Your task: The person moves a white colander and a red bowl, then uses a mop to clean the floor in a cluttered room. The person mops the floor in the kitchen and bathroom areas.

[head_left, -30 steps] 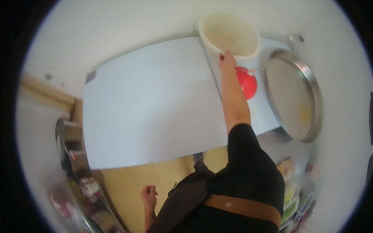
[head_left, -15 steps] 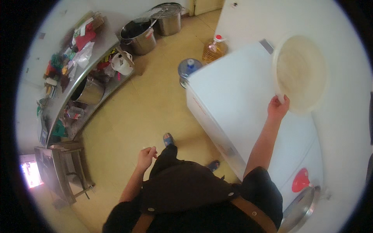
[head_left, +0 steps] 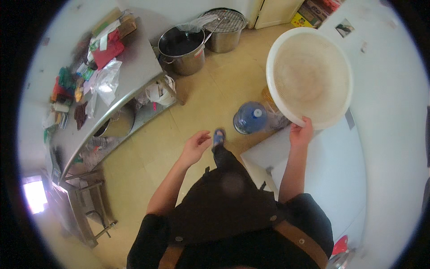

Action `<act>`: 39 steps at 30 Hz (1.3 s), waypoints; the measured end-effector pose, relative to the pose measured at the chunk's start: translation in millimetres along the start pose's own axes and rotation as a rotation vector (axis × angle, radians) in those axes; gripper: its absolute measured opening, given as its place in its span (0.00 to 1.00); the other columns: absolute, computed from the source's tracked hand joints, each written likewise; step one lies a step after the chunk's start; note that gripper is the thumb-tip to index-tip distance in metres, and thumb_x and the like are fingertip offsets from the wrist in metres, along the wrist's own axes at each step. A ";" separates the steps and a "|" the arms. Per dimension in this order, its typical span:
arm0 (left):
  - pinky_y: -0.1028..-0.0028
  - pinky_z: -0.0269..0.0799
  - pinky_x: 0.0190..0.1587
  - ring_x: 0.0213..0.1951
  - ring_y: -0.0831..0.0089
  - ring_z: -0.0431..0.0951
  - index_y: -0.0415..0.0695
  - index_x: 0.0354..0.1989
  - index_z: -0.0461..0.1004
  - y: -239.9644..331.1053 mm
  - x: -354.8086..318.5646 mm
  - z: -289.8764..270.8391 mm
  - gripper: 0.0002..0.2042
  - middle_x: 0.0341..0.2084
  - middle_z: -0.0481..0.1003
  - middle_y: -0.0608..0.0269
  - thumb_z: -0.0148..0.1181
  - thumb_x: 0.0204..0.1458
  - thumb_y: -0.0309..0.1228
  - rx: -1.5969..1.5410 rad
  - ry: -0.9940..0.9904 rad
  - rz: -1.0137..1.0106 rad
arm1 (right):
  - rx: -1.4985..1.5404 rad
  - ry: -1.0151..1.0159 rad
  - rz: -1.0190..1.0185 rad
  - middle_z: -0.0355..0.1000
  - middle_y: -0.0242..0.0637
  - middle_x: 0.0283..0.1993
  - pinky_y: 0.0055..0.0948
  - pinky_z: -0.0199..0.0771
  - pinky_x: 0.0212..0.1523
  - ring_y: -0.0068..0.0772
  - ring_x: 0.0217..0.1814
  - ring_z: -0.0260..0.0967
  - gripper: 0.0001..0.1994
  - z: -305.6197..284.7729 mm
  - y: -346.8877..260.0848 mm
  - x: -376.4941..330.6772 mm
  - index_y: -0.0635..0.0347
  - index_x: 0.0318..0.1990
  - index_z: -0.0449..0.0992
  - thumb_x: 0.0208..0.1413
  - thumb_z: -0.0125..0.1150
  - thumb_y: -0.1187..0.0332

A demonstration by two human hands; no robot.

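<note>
Right hand [head_left: 300, 134]: fingers and thumb pinch the lower rim of a large white plastic colander [head_left: 309, 77], raised at arm's length and tilted so its perforated inside faces the camera. The grip covers one short stretch of rim only; the rest of the bowl hangs unsupported above the hand. Left hand [head_left: 195, 145]: empty, fingers loosely curled and apart, hovering over the tan floor [head_left: 148, 170], touching nothing.

Position: colander is in the air over the gap between the white chest-like appliance [head_left: 331, 179] at the person's right and the floor. Below and just left of it stands a blue water jug [head_left: 250, 117], with a clear bottle [head_left: 268, 96] partly hidden behind the colander's rim. A foot in a blue sandal [head_left: 218, 134] shows near the jug.

Risks, as judged:
- One-point pinch on a wide, light bowl: it could pivot about the fingers and slip free, dropping onto the jug or the floor.
- The rim could clip the bottle or the jug's cap if lowered without looking; the bottle seems likelier to tip.
- The raised bowl blocks part of the view of the floor ahead; the jug lies close to the foot and could be kicked.
- Steel table [head_left: 130, 76] at left, cluttered with bags, and two large pots [head_left: 181, 49] beyond sit well apart; little hazard there.
</note>
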State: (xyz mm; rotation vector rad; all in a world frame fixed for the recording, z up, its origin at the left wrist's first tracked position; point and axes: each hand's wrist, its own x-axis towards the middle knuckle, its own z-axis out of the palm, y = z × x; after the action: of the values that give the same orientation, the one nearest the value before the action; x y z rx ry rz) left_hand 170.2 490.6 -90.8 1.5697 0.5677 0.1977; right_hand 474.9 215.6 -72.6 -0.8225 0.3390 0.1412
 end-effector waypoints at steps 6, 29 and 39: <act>0.71 0.74 0.52 0.46 0.73 0.78 0.33 0.57 0.73 7.3 187.1 -36.8 0.18 0.45 0.80 0.60 0.60 0.63 0.32 0.000 -0.190 -0.184 | -0.074 0.085 0.254 0.72 0.35 0.37 0.28 0.75 0.31 0.30 0.36 0.73 0.09 113.1 102.5 130.6 0.59 0.43 0.70 0.57 0.61 0.72; 0.75 0.73 0.41 0.38 0.75 0.79 0.40 0.49 0.77 255.8 1021.2 -13.1 0.10 0.35 0.79 0.64 0.57 0.61 0.26 -0.311 -0.152 -0.191 | -0.023 0.243 0.056 0.69 0.34 0.32 0.31 0.64 0.24 0.31 0.28 0.66 0.08 507.2 41.2 728.1 0.56 0.39 0.70 0.54 0.61 0.70; 0.71 0.77 0.40 0.37 0.68 0.82 0.38 0.51 0.75 338.5 1291.9 273.1 0.11 0.33 0.80 0.59 0.58 0.61 0.27 -0.306 -0.526 -0.364 | 0.176 0.450 -0.274 0.71 0.35 0.36 0.32 0.69 0.25 0.32 0.29 0.69 0.10 577.3 -109.9 1070.5 0.59 0.42 0.71 0.55 0.61 0.70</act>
State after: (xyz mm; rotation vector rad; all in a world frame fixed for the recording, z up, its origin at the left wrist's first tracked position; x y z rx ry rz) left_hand 1482.7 858.2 -63.8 1.1328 0.3738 -0.3811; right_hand 1644.9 559.6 -6.4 -0.7135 0.6471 -0.3315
